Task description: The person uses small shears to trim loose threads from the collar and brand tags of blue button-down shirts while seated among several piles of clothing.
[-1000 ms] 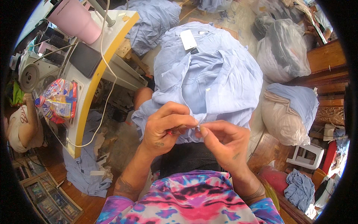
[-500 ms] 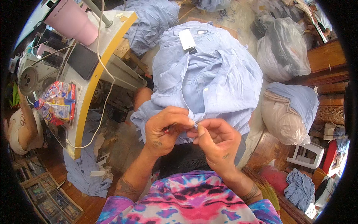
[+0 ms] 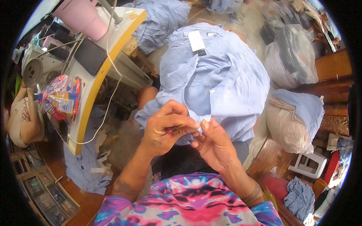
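A light blue garment (image 3: pixel 241 81) lies bunched over my lap, its opening facing me. A blank-looking white tag (image 3: pixel 195 40) rests on its far part, just above a small black label (image 3: pixel 202 52). My left hand (image 3: pixel 160 132) pinches the near edge of the cloth between thumb and fingers. Something small and red (image 3: pixel 169 131) pokes out of its curled fingers; its kind is hidden. Close against it, my right hand (image 3: pixel 217 145) is closed on the same edge with thumb and forefinger, fingertips almost touching the left ones.
At left stands a yellow-edged table (image 3: pixel 126 35) with a pink tumbler (image 3: pixel 83 19), a dark phone (image 3: pixel 90 56), a cable and a colourful plastic packet (image 3: pixel 64 97). Another person (image 3: pixel 26 120) sits beyond it. Filled plastic bags (image 3: pixel 290 56), a white stool (image 3: pixel 308 165) and blue cloth (image 3: pixel 299 197) lie right.
My right thumb has straightened and points upward along the cloth edge, and the right hand has turned. Both hands still pinch the garment. The whole view has shifted slightly.
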Tool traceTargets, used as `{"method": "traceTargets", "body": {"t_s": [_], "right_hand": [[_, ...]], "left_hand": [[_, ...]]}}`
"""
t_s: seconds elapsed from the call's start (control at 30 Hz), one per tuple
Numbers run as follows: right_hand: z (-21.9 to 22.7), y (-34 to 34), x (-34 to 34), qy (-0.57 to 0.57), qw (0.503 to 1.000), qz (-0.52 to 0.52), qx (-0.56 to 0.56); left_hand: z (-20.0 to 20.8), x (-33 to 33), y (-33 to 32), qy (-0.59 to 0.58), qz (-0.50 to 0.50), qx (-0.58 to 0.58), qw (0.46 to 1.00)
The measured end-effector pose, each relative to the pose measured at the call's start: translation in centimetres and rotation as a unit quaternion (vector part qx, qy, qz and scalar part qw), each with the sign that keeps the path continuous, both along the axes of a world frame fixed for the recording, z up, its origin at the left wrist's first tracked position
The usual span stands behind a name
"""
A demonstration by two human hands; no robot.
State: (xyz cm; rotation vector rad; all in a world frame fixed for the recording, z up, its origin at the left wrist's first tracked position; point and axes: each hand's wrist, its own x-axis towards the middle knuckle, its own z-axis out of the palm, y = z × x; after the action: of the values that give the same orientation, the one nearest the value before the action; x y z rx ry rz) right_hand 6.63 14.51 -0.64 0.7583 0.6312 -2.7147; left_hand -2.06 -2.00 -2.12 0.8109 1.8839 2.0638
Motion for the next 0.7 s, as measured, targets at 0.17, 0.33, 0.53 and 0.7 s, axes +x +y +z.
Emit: {"method": "traceTargets", "body": {"t_s": [0.17, 0.33, 0.53, 0.7], "right_hand": [[-1.6, -0.5, -0.4, 0.039, 0.999, -0.03, -0.014], [-1.9, -0.6, -0.6, 0.06, 0.997, -0.023, -0.037], [-1.7, -1.1, -0.7, 0.049, 0.999, -0.019, -0.008], [-1.7, -1.4, -0.6, 0.049, 0.999, -0.024, 0.0]], "left_hand": [[4.5, 3.6, -2.3, -0.359, -0.029, 0.025, 0.933], [6.6, 6.4, -1.8, -0.485, -0.084, 0.069, 0.868], [5.8, 7.2, -1.3, -0.457, -0.082, 0.092, 0.881], [5.6, 7.1, -1.3, -0.461, -0.082, 0.104, 0.877]]}}
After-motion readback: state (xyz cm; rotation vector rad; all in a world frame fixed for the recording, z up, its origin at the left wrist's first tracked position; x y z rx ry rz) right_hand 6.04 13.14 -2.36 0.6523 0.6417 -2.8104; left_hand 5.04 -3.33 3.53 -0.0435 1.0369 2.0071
